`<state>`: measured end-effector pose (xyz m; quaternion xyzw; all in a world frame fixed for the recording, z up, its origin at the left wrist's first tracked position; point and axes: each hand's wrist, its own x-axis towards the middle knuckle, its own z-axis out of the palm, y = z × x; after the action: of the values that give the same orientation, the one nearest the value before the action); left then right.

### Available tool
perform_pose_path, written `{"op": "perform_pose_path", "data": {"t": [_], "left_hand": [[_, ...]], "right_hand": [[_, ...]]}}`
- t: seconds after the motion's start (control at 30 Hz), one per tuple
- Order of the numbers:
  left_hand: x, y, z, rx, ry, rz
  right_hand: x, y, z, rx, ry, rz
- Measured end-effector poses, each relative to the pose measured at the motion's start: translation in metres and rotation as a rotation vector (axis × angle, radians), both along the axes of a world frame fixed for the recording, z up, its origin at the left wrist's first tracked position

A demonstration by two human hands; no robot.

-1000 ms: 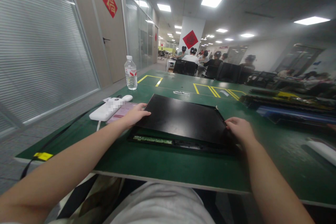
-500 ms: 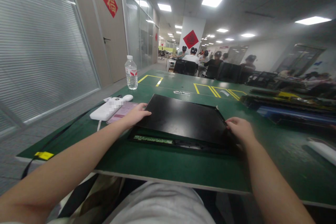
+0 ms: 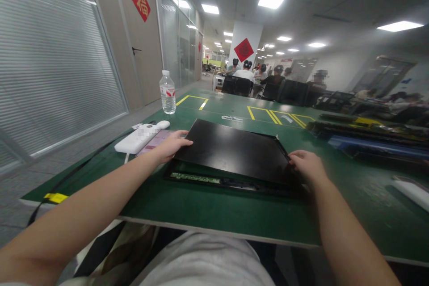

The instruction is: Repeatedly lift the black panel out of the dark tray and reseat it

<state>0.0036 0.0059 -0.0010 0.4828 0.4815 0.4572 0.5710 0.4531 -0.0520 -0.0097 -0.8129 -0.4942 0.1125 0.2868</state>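
Panel [image 3: 234, 147], black and faintly reflective, sits over a dark frame [image 3: 237, 184] on a green table [image 3: 214, 214], straight ahead as I work from afar through the head camera; how closely the two touch, I cannot tell. At 7 o'clock from the panel's middle, a green circuit board [image 3: 194, 178] shows along the frame's uncovered near side. At 9 o'clock, my left hand [image 3: 172, 145] is partly open, holding the panel's edge with the thumb laid on top. At 3 o'clock, my right hand [image 3: 308, 167] is bent to a near-closed pinch beside a dark strip [image 3: 282, 146] on the panel's edge; whether it grips strip, panel or neither, I cannot tell. Farther out at 9 o'clock lie a pinkish flat item [image 3: 152, 143], partly behind my forearm, and a white device [image 3: 132, 139]; a water bottle [image 3: 168, 94] stands at 10. Dark parts [image 3: 365, 136] are piled at 3 o'clock. Beyond the table, near 12 to 1 o'clock, people [image 3: 246, 73] sit among black chairs [image 3: 243, 86].
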Motion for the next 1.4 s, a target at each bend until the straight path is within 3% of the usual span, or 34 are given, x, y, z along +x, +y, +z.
{"op": "perform_pose_path", "data": {"t": [0.57,0.67,0.9,1.2,1.4], "left_hand": [[0.003,-0.002,0.004,-0.037,0.019,0.019],[0.004,-0.003,0.006,-0.055,0.018,0.032],[0.004,-0.004,0.006,-0.071,0.013,0.042],[0.004,-0.004,0.006,-0.064,-0.022,-0.018],[0.004,-0.003,0.004,-0.031,0.048,0.002]], "right_hand": [[0.003,0.002,-0.003,0.089,0.063,-0.035],[0.007,0.004,-0.004,0.107,-0.012,-0.058],[0.017,0.014,-0.016,-0.064,-0.038,0.016],[0.026,0.02,-0.033,-0.103,0.106,0.098],[0.026,0.022,-0.033,-0.089,0.067,0.069]]}}
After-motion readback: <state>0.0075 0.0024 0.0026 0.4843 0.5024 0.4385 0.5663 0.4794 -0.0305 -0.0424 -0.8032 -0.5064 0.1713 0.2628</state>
